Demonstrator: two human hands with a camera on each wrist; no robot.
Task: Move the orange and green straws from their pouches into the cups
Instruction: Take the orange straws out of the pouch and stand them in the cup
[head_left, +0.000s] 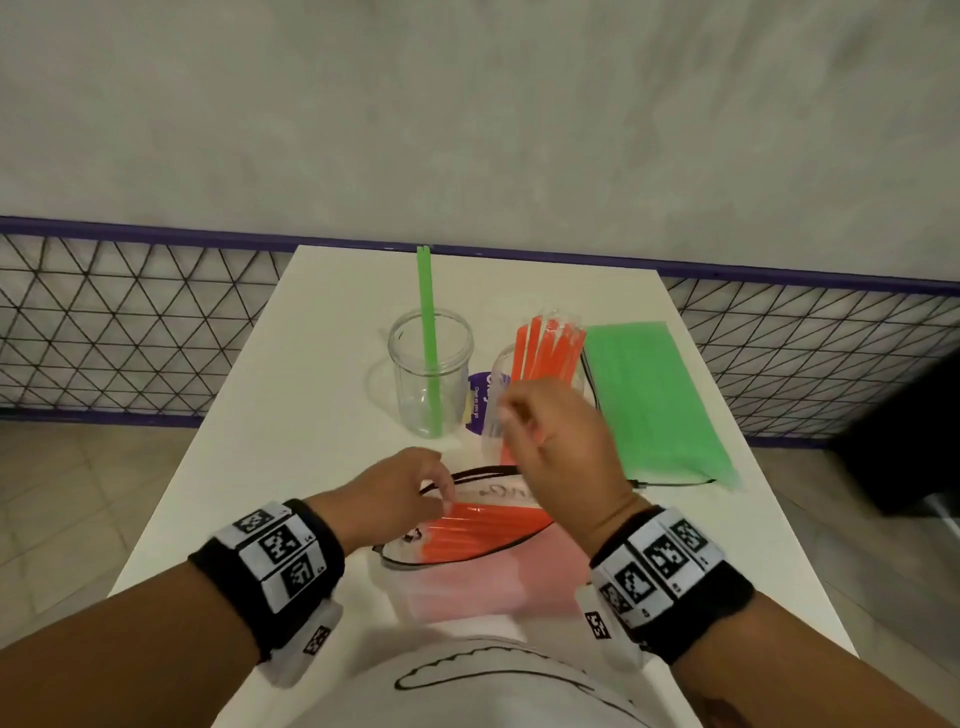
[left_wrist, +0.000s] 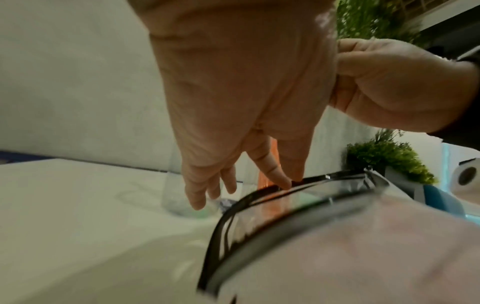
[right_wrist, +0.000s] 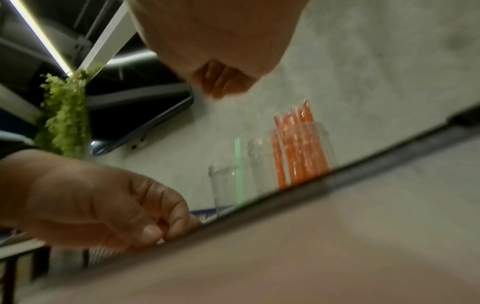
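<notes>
I stand at a white table (head_left: 332, 332) and work from the near pouch (head_left: 483, 582), a clear zip pouch with a black rim that lies open close to my body. Orange straws (head_left: 483, 532) are bunched inside it, lying flat with their long axis running left to right across the mouth. Far right lies the green pouch (head_left: 654, 400), flat and full, its straws running near to far.

Two clear cups stand mid-table. The left cup (head_left: 430, 371) holds a single green straw (head_left: 429, 338), upright and leaning a little. The right cup (head_left: 524, 384) holds a sheaf of orange straws (head_left: 545, 351) standing on end, tops fanned toward the far right.

My left hand (head_left: 400, 486) pinches the pouch's black rim and keeps the mouth open. My right hand (head_left: 561, 441) hangs above the pouch in front of the orange cup, fingers loosely curled; it is blurred, and I cannot tell whether it holds a straw.

I judge the orange transfer is midway. Next I need to reach in, pinch more straws, tip them upright and drop them in the right cup.
</notes>
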